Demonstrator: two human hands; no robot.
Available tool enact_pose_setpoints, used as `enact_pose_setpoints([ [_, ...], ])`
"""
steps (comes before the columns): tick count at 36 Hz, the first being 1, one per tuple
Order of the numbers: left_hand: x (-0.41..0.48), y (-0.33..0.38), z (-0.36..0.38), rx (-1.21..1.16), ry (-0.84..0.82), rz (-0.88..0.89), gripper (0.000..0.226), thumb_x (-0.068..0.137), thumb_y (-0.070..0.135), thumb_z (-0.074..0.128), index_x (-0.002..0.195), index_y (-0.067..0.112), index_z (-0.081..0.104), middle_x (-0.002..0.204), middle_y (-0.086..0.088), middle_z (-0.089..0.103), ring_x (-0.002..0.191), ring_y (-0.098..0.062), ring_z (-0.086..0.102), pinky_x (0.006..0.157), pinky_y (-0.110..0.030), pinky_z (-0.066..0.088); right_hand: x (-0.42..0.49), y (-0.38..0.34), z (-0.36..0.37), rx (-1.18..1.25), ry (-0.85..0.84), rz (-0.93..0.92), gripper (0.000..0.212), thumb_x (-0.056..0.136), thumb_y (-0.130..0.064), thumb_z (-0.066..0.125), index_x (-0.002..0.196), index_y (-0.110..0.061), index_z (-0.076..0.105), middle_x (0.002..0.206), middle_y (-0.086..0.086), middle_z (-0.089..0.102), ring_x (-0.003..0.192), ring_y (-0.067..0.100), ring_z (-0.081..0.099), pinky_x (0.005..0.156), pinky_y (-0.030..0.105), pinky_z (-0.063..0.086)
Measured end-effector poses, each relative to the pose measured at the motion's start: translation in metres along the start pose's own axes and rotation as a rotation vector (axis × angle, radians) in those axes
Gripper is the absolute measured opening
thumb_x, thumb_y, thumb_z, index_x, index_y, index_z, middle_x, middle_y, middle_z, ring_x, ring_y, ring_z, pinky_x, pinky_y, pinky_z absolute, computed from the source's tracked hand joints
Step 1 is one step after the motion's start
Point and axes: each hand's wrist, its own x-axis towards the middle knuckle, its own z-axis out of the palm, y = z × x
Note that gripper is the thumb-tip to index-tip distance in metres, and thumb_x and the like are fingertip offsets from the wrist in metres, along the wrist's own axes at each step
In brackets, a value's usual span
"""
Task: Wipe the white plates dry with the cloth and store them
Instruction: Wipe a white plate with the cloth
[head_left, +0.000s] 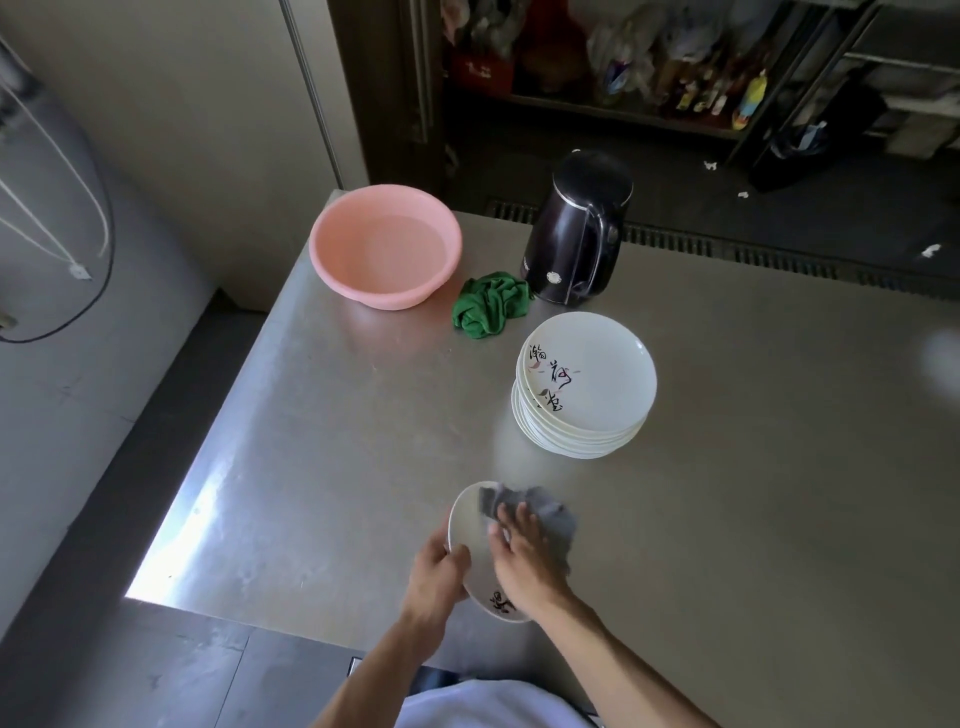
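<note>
A white plate (470, 525) with black brush writing is held above the steel table near its front edge. My left hand (439, 571) grips the plate's left rim. My right hand (524, 556) presses a grey cloth (556, 514) flat against the plate's face, fingers spread over it. A stack of several white plates (584, 384) with the same writing stands on the table beyond my hands, to the right of centre.
A pink basin (384, 244) holding water sits at the table's far left corner. A crumpled green cloth (491, 306) lies between it and a black electric kettle (576, 228). The steel table (337, 441) drops off at left and front. Dark shelves stand behind.
</note>
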Motion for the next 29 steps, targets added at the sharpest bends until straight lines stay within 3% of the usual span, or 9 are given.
enact_pose_setpoints([
  [5, -0.004, 0.001, 0.001, 0.008, -0.08, -0.003, 0.038, 0.077, 0.018, 0.055, 0.107, 0.029, 0.076, 0.105, -0.009, 0.078, 0.1, -0.025, 0.076, 0.086, -0.051, 0.062, -0.009, -0.007, 0.006, 0.362, -0.072, -0.236, 0.046, 0.107, -0.046, 0.03, 0.152, -0.039, 0.033, 0.165, -0.015, 0.015, 0.15, -0.005, 0.003, 0.123, 0.025, 0.001],
  [8, -0.002, 0.001, -0.007, -0.083, -0.036, -0.001, 0.052, 0.069, 0.011, 0.049, 0.114, 0.02, 0.074, 0.104, -0.013, 0.078, 0.095, -0.027, 0.075, 0.078, -0.048, 0.063, -0.001, 0.0, 0.001, 0.101, -0.014, -0.16, 0.049, 0.107, -0.047, 0.025, 0.154, -0.035, 0.031, 0.167, -0.008, 0.012, 0.152, 0.004, 0.003, 0.124, 0.032, -0.001],
  [11, 0.0, -0.002, -0.01, -0.175, 0.028, -0.009, 0.044, 0.074, 0.004, 0.049, 0.106, 0.019, 0.075, 0.093, -0.013, 0.075, 0.082, -0.024, 0.071, 0.067, -0.041, 0.059, 0.005, -0.003, -0.005, -0.058, 0.04, 0.014, 0.055, 0.107, -0.046, 0.016, 0.158, -0.028, 0.023, 0.168, 0.004, 0.008, 0.154, 0.016, 0.001, 0.124, 0.043, -0.002],
  [14, 0.001, -0.001, -0.015, -0.17, 0.077, 0.005, 0.012, 0.077, 0.01, 0.058, 0.089, 0.013, 0.058, 0.082, -0.009, 0.066, 0.08, -0.024, 0.061, 0.06, -0.035, 0.054, 0.004, -0.016, -0.007, 0.214, 0.008, 0.022, 0.056, 0.106, -0.05, 0.019, 0.158, -0.028, 0.021, 0.168, 0.005, 0.002, 0.154, 0.017, 0.0, 0.123, 0.038, 0.003],
  [17, 0.001, 0.003, -0.016, -0.097, 0.009, -0.006, 0.022, 0.078, 0.025, 0.064, 0.086, 0.011, 0.049, 0.088, -0.018, 0.067, 0.083, -0.027, 0.068, 0.068, -0.038, 0.059, -0.004, -0.022, -0.004, 0.429, -0.047, -0.148, 0.052, 0.103, -0.059, 0.025, 0.153, -0.043, 0.03, 0.166, -0.012, 0.012, 0.15, 0.0, 0.008, 0.119, 0.025, 0.009],
  [19, -0.003, 0.0, -0.012, -0.076, -0.005, -0.014, 0.031, 0.08, 0.027, 0.064, 0.098, 0.005, 0.053, 0.099, -0.023, 0.072, 0.093, -0.034, 0.073, 0.079, -0.048, 0.063, -0.006, -0.021, 0.003, 0.354, -0.101, -0.245, 0.05, 0.103, -0.06, 0.025, 0.15, -0.047, 0.033, 0.164, -0.018, 0.016, 0.149, -0.005, 0.006, 0.122, 0.027, 0.005],
  [21, -0.003, -0.005, -0.011, -0.082, 0.077, -0.02, 0.028, 0.08, 0.02, 0.065, 0.099, 0.007, 0.05, 0.096, -0.021, 0.07, 0.088, -0.033, 0.072, 0.082, -0.053, 0.061, -0.001, -0.014, 0.008, 0.186, -0.114, -0.237, 0.051, 0.104, -0.055, 0.024, 0.153, -0.042, 0.03, 0.166, -0.014, 0.011, 0.151, 0.0, 0.001, 0.123, 0.029, -0.001],
  [25, 0.006, -0.007, -0.014, -0.132, 0.226, -0.005, 0.016, 0.097, 0.004, 0.054, 0.101, 0.017, 0.047, 0.09, -0.013, 0.065, 0.079, -0.026, 0.064, 0.06, -0.038, 0.061, 0.01, 0.009, 0.003, -0.217, -0.018, -0.087, 0.058, 0.106, -0.048, 0.02, 0.159, -0.026, 0.018, 0.168, 0.005, 0.004, 0.155, 0.019, -0.001, 0.123, 0.039, -0.003],
  [29, 0.013, 0.004, -0.014, -0.138, 0.326, 0.057, 0.014, 0.101, 0.008, 0.053, 0.105, 0.02, 0.048, 0.094, -0.011, 0.064, 0.079, -0.023, 0.063, 0.052, -0.03, 0.057, 0.0, 0.013, -0.004, -0.248, 0.01, -0.109, 0.061, 0.102, -0.055, 0.015, 0.156, -0.025, 0.025, 0.166, 0.006, 0.017, 0.154, 0.022, 0.007, 0.123, 0.045, 0.003],
])
